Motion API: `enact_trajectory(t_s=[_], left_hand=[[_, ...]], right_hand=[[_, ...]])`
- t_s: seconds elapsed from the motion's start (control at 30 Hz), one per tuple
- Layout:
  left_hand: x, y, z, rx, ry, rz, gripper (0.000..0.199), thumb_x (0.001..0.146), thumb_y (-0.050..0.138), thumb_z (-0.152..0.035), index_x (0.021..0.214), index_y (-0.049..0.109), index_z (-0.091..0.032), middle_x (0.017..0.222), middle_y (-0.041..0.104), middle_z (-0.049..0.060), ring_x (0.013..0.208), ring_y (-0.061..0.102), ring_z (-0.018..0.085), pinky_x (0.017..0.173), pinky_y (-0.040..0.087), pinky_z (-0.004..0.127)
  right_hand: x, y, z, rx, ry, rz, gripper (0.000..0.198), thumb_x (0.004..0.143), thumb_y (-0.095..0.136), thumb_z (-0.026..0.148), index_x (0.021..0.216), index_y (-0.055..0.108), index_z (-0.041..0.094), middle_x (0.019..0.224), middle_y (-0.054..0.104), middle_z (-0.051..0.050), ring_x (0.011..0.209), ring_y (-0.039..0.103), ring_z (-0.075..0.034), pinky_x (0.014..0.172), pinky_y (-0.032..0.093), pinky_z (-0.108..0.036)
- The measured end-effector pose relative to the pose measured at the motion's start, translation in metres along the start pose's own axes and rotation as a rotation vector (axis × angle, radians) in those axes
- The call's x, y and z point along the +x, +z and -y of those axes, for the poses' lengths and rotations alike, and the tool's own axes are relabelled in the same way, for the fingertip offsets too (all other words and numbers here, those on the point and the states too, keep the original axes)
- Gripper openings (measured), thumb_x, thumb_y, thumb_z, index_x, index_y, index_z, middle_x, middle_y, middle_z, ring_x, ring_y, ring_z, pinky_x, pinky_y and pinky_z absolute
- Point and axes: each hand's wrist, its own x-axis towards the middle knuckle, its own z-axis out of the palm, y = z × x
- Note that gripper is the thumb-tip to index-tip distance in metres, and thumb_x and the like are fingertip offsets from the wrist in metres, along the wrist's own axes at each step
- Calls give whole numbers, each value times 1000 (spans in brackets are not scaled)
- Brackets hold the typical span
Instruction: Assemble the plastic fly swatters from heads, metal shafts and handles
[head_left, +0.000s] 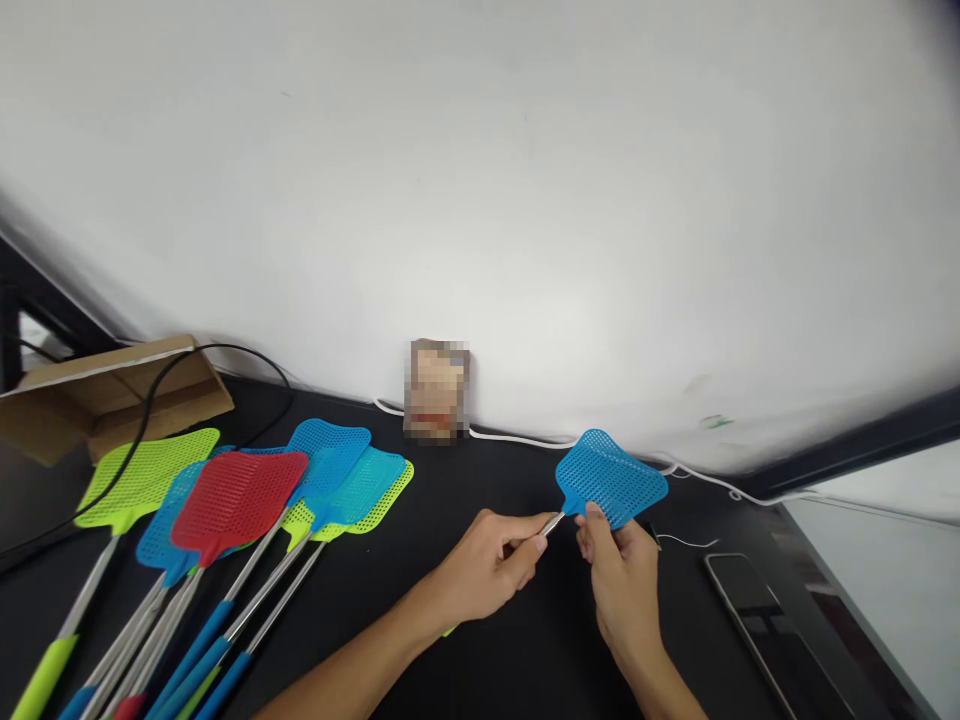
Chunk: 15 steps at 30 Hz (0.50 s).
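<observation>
A blue fly swatter (pixel 611 478) with a perforated head is held above the black table, head pointing away from me and to the right. My left hand (pixel 491 565) pinches its thin metal rod just below the neck. With thumb on top, my right hand (pixel 622 570) grips the lower edge of the head. The swatter's handle is hidden behind my left hand and forearm. Left of my hands lies a pile of fly swatters with metal rods, among them a red fly swatter (pixel 238 500), a lime-green fly swatter (pixel 150 475) and several blue ones.
At the back left sits an open cardboard box (pixel 127 385), with a black cable (pixel 150 405) looping over it. A blurred-out upright item (pixel 437 392) leans against the white wall (pixel 480 200). A white cord (pixel 517 438) runs along the wall. A phone (pixel 772 630) lies at right.
</observation>
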Motion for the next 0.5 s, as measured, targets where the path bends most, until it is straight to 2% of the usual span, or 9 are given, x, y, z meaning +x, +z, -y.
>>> enact_trajectory(t_s=[0.27, 0.4, 0.5], left_hand=[[0, 3, -1, 51, 12, -30, 47, 104, 42, -39, 140, 62, -17, 57, 46, -6, 50, 39, 7, 51, 33, 19], [1, 4, -3, 52, -21, -56, 41, 103, 43, -39, 119, 72, -15, 56, 50, -5, 46, 41, 6, 48, 33, 18], [2, 5, -1, 14, -76, -71, 38, 102, 44, -41, 108, 71, -15, 57, 55, -5, 39, 41, 5, 42, 31, 17]], right_hand=[[1, 1, 0, -11, 40, -24, 40, 89, 65, 53, 70, 64, 18, 61, 55, 1, 59, 46, -15, 59, 38, -30], [2, 3, 5, 93, 41, 24, 40, 90, 65, 53, 67, 60, 20, 59, 52, 2, 59, 48, -15, 62, 41, -30], [0, 8, 9, 143, 59, 85, 40, 90, 66, 52, 67, 60, 21, 59, 54, 0, 61, 52, -16, 65, 44, -31]])
